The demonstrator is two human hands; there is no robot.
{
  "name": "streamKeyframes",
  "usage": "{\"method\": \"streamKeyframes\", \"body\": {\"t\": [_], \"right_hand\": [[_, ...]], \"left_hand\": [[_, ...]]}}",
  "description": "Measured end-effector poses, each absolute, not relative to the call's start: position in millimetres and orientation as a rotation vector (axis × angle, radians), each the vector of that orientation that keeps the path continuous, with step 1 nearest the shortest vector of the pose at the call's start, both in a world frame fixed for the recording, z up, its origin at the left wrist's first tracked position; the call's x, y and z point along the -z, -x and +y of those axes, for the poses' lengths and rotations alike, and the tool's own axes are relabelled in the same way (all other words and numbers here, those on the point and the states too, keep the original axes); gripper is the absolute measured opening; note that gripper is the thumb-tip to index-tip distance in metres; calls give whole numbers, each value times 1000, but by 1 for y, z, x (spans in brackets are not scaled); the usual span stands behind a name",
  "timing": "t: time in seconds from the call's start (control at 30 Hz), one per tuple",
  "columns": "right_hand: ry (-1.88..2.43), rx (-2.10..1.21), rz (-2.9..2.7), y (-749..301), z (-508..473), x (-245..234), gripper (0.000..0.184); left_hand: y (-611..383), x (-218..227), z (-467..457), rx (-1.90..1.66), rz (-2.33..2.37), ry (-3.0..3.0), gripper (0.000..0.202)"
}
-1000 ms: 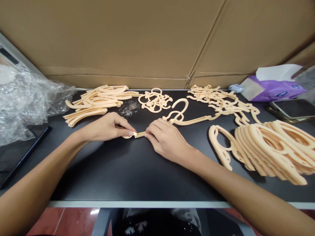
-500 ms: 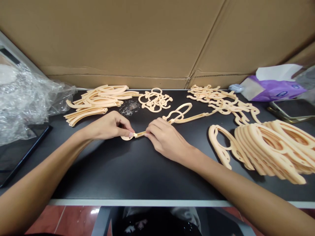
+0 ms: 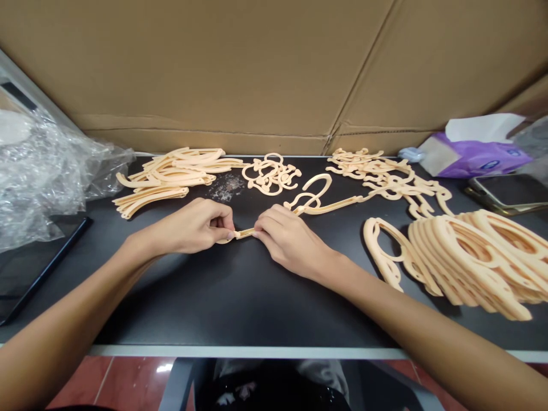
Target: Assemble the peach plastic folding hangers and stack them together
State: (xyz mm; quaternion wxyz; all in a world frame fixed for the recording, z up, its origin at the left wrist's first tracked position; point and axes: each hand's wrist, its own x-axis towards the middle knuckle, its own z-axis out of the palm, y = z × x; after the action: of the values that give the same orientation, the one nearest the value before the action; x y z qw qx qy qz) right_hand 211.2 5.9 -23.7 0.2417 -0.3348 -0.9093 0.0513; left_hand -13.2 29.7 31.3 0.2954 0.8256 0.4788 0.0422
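Note:
A peach plastic hanger (image 3: pixel 325 204) lies across the black table (image 3: pixel 240 297), its hook pointing away from me. My right hand (image 3: pixel 289 240) is closed on the hanger's left arm. My left hand (image 3: pixel 194 225) pinches the small end piece at the tip of that arm, thumb and forefinger pressed together. The two hands almost touch at the middle of the table. Most of the held arm is hidden under my fingers.
A fanned stack of whole hangers (image 3: pixel 475 254) lies at the right. Curved strips (image 3: pixel 166 174) are heaped at the back left, small hook pieces (image 3: pixel 269 171) at the back centre, more parts (image 3: pixel 381 171) back right. Crumpled plastic film (image 3: pixel 43 171), a tissue pack (image 3: pixel 475 154) and a cardboard wall (image 3: pixel 274 68) border the table.
The hanger's hook end has rocked slightly while both hands stay on it. My left fingers have curled tighter round the end piece. The hands have barely shifted.

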Motion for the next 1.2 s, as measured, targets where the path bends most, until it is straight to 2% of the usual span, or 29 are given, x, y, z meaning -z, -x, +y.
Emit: {"method": "streamKeyframes", "body": {"t": [0.33, 0.63, 1.2], "right_hand": [[890, -140, -2481, -211, 8, 25, 25], [883, -132, -2510, -211, 8, 24, 26], [887, -175, -2495, -209, 8, 23, 24]], "left_hand": [[12, -31, 30, -87, 1263, -2290, 18], [13, -31, 18, -83, 1139, -2650, 17], [1, -32, -1, 99, 1235, -2901, 22]]}}
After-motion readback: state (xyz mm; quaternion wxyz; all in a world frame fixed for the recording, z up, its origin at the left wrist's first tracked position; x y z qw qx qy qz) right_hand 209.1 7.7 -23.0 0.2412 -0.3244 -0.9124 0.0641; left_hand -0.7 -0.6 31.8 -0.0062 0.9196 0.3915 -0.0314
